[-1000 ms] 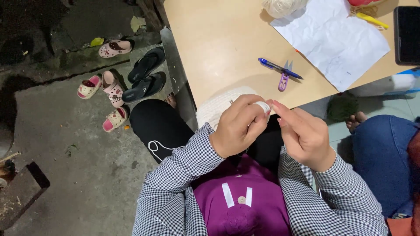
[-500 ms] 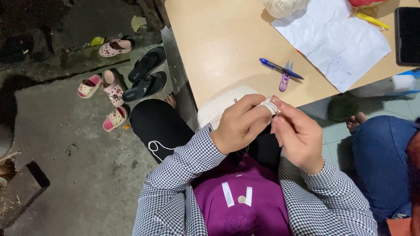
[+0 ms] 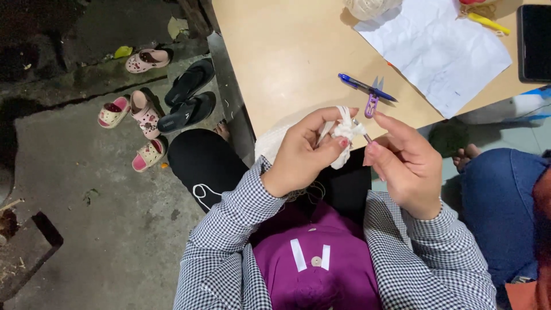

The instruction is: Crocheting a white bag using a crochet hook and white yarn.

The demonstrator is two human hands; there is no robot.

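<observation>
On the concrete ground at far left lie small pink sandals (image 3: 139, 117) and a pair of black flip-flops (image 3: 189, 97), just beside the table's left edge. The left hand (image 3: 304, 155) is closed around a small white crocheted piece (image 3: 343, 135), thumb and fingers pinching it in front of the near edge of the wooden table (image 3: 287, 57); loose white yarn (image 3: 270, 146) hangs below it over the lap. Just right of the piece, the right hand (image 3: 404, 166) is closed on a thin crochet hook (image 3: 364, 134), whose tip touches the white piece. On the table near its front edge, above the hands, lie a blue pen (image 3: 359, 85) and small purple thread snips (image 3: 372, 103), touching each other. Farther right a white sheet of paper (image 3: 442, 51) lies toward the far right corner, with a dark phone (image 3: 535, 43) at the right edge. A leg in blue jeans (image 3: 499, 201) of another person shows at the right.
</observation>
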